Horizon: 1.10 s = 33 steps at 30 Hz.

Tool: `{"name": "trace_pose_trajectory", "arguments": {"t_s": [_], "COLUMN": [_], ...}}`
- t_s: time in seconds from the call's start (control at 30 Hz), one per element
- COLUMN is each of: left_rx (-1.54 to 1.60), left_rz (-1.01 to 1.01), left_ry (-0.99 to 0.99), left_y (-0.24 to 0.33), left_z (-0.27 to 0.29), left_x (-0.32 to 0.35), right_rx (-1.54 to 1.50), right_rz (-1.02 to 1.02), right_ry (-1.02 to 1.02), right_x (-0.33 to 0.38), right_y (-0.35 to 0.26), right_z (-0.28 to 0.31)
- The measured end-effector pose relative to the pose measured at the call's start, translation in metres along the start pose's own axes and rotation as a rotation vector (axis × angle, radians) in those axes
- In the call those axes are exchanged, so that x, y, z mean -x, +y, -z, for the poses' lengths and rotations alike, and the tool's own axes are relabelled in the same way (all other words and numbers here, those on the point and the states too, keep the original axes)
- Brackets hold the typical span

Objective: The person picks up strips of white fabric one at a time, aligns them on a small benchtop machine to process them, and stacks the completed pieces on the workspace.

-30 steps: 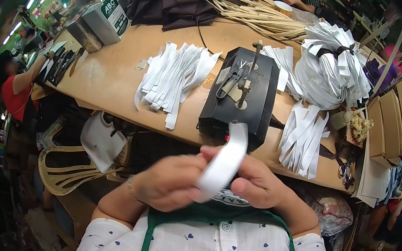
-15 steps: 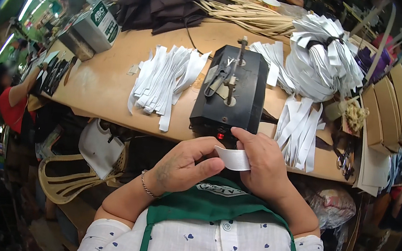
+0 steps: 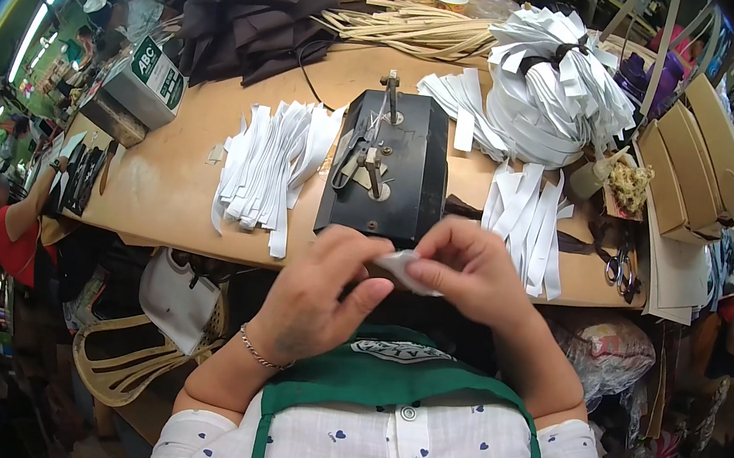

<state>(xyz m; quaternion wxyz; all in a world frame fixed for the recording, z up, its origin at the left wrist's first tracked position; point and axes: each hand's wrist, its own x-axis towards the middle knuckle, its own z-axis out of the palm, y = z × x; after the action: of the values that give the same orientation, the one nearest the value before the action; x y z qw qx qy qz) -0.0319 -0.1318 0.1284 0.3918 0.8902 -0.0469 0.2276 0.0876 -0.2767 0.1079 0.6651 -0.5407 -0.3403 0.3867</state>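
A short folded white strip [image 3: 409,271] is pinched between both hands just in front of my chest. My left hand [image 3: 325,292] grips its left end with thumb and fingers. My right hand [image 3: 468,271] holds its right end. Directly beyond the hands stands a black box-shaped machine [image 3: 391,173] with metal levers on top, at the near edge of the wooden table [image 3: 166,181].
A pile of white strips [image 3: 266,169] lies left of the machine, another pile [image 3: 525,214] to its right, and a big tied bundle [image 3: 560,93] behind. Brown card pieces [image 3: 696,165], scissors [image 3: 622,269], dark cloth [image 3: 247,11]. A person in red [image 3: 14,223] stands at left.
The long white strip, first curved upward between my hands, has been folded down into a small piece. My hands have drawn closer together and lower, near the machine's front edge.
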Motion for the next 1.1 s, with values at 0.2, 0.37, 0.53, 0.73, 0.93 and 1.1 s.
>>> {"name": "trace_pose_trajectory", "arguments": {"t_s": [0.2,0.37,0.53,0.73,0.93,1.1], "left_rx": [0.042,0.099,0.105,0.107,0.102,0.106], "left_rz": [0.063,0.144,0.15,0.151,0.145,0.152], "left_ry": [0.098,0.099,0.092,0.114,0.104,0.106], "left_y": [-0.014,-0.024,-0.028,-0.03,-0.032,-0.032], "left_z": [0.019,0.015,0.012,0.014,0.013,0.013], "left_x": [0.024,0.046,0.051,0.05,0.05,0.05], "right_rx": [-0.257,-0.341,-0.325,-0.255,-0.23,-0.215], "right_rz": [-0.003,-0.086,-0.09,-0.079,-0.075,-0.061], "right_ry": [0.248,0.211,0.206,0.189,0.173,0.17], "right_x": [-0.055,-0.09,-0.1,-0.107,-0.112,-0.115], "right_y": [-0.011,-0.008,-0.013,-0.02,-0.022,-0.022], "right_z": [0.03,0.042,0.042,0.044,0.042,0.038]}}
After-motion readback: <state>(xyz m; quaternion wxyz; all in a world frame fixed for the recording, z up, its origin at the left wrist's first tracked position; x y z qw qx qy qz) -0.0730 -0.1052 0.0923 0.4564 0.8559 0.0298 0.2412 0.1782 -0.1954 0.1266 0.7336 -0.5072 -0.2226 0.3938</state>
